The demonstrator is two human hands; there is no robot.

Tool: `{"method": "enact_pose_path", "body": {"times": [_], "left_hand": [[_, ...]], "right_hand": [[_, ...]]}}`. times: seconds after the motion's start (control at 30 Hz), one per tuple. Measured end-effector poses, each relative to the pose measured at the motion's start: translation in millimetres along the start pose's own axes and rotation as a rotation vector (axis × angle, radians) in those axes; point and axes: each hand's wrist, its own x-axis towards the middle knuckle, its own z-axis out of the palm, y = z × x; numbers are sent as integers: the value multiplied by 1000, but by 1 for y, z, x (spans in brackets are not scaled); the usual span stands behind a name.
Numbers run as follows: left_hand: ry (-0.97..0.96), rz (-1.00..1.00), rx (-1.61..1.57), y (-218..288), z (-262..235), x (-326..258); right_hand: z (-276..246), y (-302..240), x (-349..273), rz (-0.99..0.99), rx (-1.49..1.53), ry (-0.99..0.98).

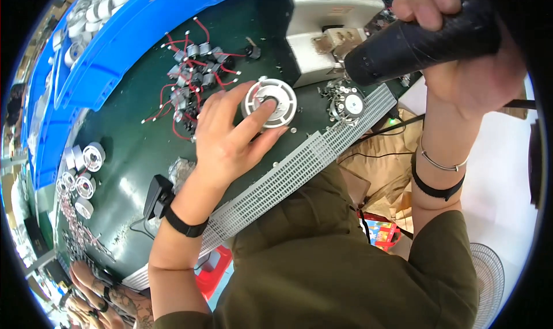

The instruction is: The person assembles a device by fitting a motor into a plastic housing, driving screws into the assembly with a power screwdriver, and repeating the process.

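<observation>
My left hand (230, 130) grips a white round plastic housing (282, 90) on the green bench. Its index finger reaches into the middle of the housing, and the thumb and other fingers lie about the rim. Raised at the upper right, my right hand (472, 70) is wrapped round a thick black electric screwdriver (403, 50). The tool's narrow end points left, beside the metal block of a pale screw feeder (322, 47). Its bit is hard to make out. Just below that end sits a silver round part (349, 105) with small screws clustered about it.
Small motors with red wires (196, 75) lie heaped beyond my left hand. Blue bins (98, 58) of white parts line the far left. More white housings (86, 185) stand at left. A white perforated strip (276, 176) edges the bench. Another person's tattooed forearm (124, 300) shows lower left.
</observation>
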Motion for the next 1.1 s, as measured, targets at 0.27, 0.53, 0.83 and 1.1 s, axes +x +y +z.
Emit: {"method": "enact_pose_path", "body": {"times": [0.27, 0.53, 0.83, 1.1], "left_hand": [[41, -8, 7, -3, 1, -1], [34, -26, 19, -2, 1, -7], [26, -38, -10, -1, 2, -6], [3, -59, -29, -2, -2, -5]], "right_hand": [[31, 2, -1, 61, 85, -103], [47, 9, 4, 89, 150, -173], [45, 14, -4, 177, 178, -205], [30, 26, -5, 244, 302, -448]]}}
